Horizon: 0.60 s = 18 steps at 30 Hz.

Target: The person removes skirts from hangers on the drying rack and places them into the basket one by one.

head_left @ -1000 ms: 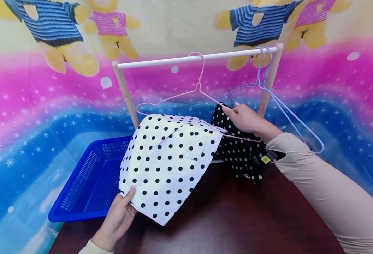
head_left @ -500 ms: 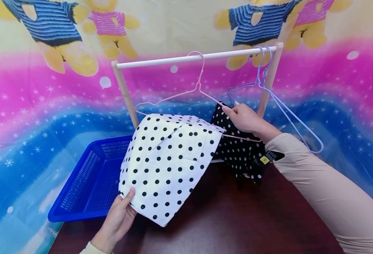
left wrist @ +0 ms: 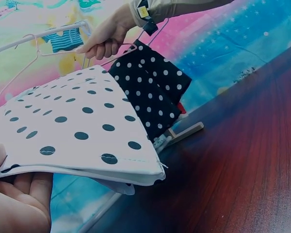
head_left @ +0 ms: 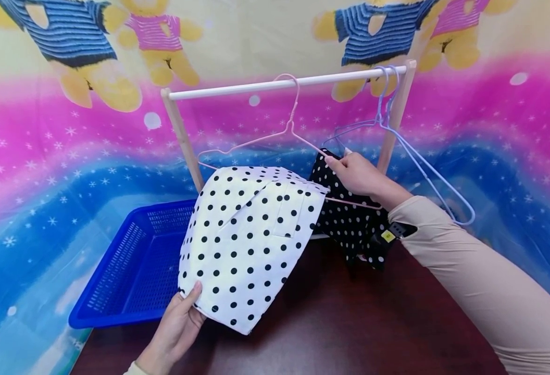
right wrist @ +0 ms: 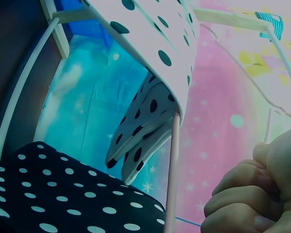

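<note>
- white dotted cloth (head_left: pixel 242 245) lay over the lower bar of the pink hanger (head_left: pixel 290 125), which hung on the rail (head_left: pixel 230 89).
- the left hand (head_left: pixel 177 324) pinched its lower edge; the right hand (head_left: pixel 359 174) was clamped on the hanger's sloping wire.
- steadying the hanger and easing the edge evenly probably suited this step.
- against 0.5 s earlier, the edge lay slightly farther right.

The white polka-dot garment (head_left: pixel 249 250) and black polka-dot garment (head_left: pixel 350 234) look like matt cloth, the basket (head_left: pixel 80 312) smooth plastic, and the tabletop (head_left: pixel 350 323) glossy, wood-grained.
</note>
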Each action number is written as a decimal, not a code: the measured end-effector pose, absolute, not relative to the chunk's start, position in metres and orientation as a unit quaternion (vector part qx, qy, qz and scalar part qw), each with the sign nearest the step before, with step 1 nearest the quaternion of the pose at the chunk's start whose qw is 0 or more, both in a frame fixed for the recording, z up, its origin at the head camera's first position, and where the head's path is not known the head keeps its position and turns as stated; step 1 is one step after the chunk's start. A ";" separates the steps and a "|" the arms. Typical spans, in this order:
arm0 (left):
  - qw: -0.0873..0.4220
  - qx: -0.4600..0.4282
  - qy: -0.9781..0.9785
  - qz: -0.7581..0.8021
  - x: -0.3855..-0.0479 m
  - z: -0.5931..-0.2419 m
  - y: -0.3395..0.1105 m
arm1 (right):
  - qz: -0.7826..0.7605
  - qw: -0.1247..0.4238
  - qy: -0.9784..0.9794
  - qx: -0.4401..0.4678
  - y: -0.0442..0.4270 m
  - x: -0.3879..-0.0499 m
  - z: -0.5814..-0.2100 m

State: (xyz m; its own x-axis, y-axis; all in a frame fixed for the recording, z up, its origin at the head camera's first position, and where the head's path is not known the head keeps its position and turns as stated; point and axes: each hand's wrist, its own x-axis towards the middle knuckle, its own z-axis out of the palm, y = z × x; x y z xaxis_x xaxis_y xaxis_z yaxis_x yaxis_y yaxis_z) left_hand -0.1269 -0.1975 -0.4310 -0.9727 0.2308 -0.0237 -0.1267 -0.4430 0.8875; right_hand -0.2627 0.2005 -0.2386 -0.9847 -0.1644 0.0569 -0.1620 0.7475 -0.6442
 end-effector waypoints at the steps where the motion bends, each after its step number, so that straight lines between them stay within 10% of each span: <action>1: 0.104 0.048 0.518 0.848 -0.127 -0.431 -0.197 | -0.350 0.008 0.933 -0.087 0.200 -0.263 -0.239; 18: 0.097 0.054 0.508 0.854 -0.124 -0.431 -0.205 | -0.466 0.145 0.868 -0.091 0.202 -0.263 -0.244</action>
